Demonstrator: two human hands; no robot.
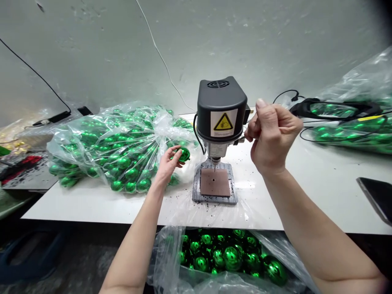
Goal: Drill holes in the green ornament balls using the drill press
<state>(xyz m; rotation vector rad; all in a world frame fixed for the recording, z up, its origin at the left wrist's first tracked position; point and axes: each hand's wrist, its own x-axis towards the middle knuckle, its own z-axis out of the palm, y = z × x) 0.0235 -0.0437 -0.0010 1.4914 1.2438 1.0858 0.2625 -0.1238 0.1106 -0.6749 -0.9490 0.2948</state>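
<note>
My left hand (171, 161) holds a shiny green ball ornament (184, 154) between thumb and fingers, just left of a small bench drill press (221, 107). My right hand (272, 136) is closed at the right side of the press, with its fingers curled round the feed lever (240, 141), most of which they hide. Below the chuck, a thin drill bit (214, 168) points down at a brown square pad (222, 188) with a dark hole. The pad lies on the grey base plate (197, 198), and no ball sits under the bit.
A clear plastic bag (107, 139) full of green balls lies on the white table (101, 206) at left. Another open bag of green balls (232, 257) hangs below the front edge. At right are more bagged balls (339, 134) and a phone (376, 196). Dark shavings surround the base.
</note>
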